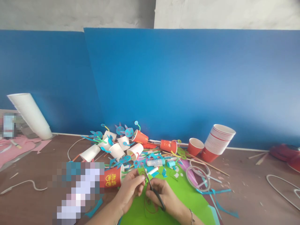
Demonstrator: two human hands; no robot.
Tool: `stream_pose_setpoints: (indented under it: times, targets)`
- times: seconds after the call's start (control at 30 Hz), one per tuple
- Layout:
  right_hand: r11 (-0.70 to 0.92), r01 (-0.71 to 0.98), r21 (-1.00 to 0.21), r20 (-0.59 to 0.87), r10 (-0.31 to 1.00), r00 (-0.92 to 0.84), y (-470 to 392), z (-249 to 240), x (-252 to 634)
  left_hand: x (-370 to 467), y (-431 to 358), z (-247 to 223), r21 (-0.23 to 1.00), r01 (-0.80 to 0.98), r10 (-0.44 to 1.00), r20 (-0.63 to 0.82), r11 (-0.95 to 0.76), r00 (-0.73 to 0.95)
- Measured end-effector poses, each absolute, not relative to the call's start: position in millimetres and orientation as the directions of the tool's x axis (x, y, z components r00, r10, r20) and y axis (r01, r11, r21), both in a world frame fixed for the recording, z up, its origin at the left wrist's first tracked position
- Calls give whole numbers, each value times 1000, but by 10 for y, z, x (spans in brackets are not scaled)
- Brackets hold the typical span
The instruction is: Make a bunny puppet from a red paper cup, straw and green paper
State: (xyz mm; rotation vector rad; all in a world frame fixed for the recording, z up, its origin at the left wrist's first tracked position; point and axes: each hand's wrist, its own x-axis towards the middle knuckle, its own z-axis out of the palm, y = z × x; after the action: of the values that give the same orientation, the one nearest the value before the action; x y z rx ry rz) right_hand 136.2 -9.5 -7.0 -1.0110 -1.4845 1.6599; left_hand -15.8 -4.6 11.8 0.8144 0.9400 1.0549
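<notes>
My right hand grips a pair of black-handled scissors, blades pointing up and away. My left hand pinches a small piece of green paper at the blades. Both hands hover over a large green paper sheet with a drawn red outline. A red paper cup lies on its side just left of my left hand.
A heap of white and red cups with blue paper ears, a glue stick, a tape roll, a stack of red cups, a tall white cup stack, white cables and paper scraps lie on the brown table before blue boards.
</notes>
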Motion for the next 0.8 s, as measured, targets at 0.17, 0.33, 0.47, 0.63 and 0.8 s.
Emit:
stream_pose_setpoints:
  times: [0.17, 0.33, 0.47, 0.63, 0.8]
  targets:
    - [-112, 36, -993, -116, 883, -456, -96, -51, 1356, -164, -34, 96, 890, -348, 950, -234, 295, 208]
    - [-108, 52, -993, -120, 895, -429, -95, -86, 1354, -159, -38, 97, 884, -360, 950, -240, 299, 201]
    - [-131, 43, -990, -136, 889, -438, -100, -94, 1352, -154, -50, 117, 876, -383, 953, -234, 293, 193]
    - [-139, -8, -990, -120, 876, -468, -112, -76, 1342, -143, -52, 146, 875, -392, 955, -224, 285, 193]
    - [-143, -45, -989, -104, 871, -479, -112, -114, 1329, -128, -76, 178, 877, -390, 958, -225, 279, 179]
